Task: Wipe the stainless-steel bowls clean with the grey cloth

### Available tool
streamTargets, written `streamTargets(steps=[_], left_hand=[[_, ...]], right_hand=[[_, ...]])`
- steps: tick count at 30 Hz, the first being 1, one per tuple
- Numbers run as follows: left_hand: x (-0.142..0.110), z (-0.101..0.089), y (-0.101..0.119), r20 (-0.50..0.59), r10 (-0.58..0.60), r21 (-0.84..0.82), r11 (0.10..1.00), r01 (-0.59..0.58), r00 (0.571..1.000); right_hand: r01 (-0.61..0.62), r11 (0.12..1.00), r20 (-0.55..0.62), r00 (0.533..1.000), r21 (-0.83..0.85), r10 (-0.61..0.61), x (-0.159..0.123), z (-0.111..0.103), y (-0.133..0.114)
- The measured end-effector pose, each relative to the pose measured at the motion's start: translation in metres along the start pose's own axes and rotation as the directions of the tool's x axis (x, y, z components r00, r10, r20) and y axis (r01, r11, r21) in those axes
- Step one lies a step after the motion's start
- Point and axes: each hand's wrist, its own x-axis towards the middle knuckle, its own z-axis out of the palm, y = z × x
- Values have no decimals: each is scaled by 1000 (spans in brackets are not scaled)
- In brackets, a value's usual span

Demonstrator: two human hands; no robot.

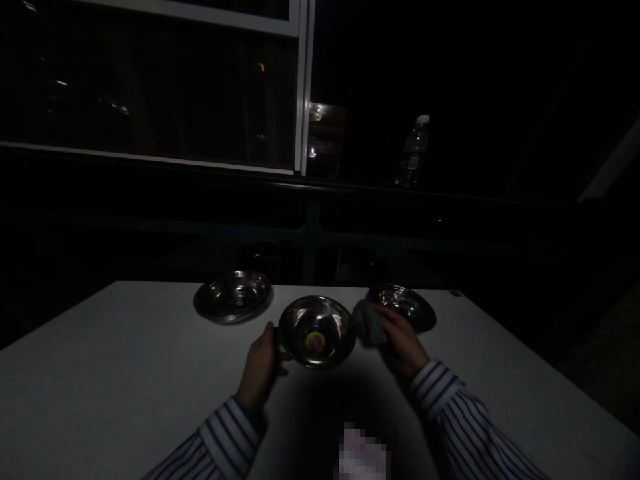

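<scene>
My left hand [261,365] grips the left rim of a shiny steel bowl [327,321], which is held tilted toward me above the table. A yellow and red round sticker [315,341] shows on the bowl's inside bottom. Bunched in my right hand [403,341] is a grey cloth [369,323], up against the bowl's right rim. Behind the left hand sits a steel basin [233,297] with a small red label inside. Another steel basin [404,305] stands just beyond my right hand, partly hidden by it.
The white table [150,373] reaches back to a dark ledge. On that ledge stands a plastic bottle [414,152] with a white cap and green label. A white window frame [302,87] rises behind. The surroundings are very dark, and a pixelated patch covers the bottom middle.
</scene>
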Motion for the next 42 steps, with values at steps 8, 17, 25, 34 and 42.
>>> streamTargets(steps=[8, 17, 25, 34, 42], left_hand=[[-13, 11, 3, 36, -12, -35, 999, 13, 999], [-27, 7, 24, -160, 246, 191, 958, -214, 956], [-61, 102, 34, 374, 219, 141, 947, -288, 901], [-36, 139, 62, 309, 262, -62, 965, -256, 914], [-39, 136, 74, 382, 253, -33, 965, -260, 889]], right_hand=[[-74, 962, 73, 996, 264, 56, 4, 19, 10], [-10, 966, 77, 997, 257, -10, -10, -19, -3], [184, 983, 80, 980, -3, -184, -20, -20, -30], [481, 771, 276, 876, -418, -396, -18, -47, -85], [482, 679, 296, 876, -554, -381, -11, -44, -89]])
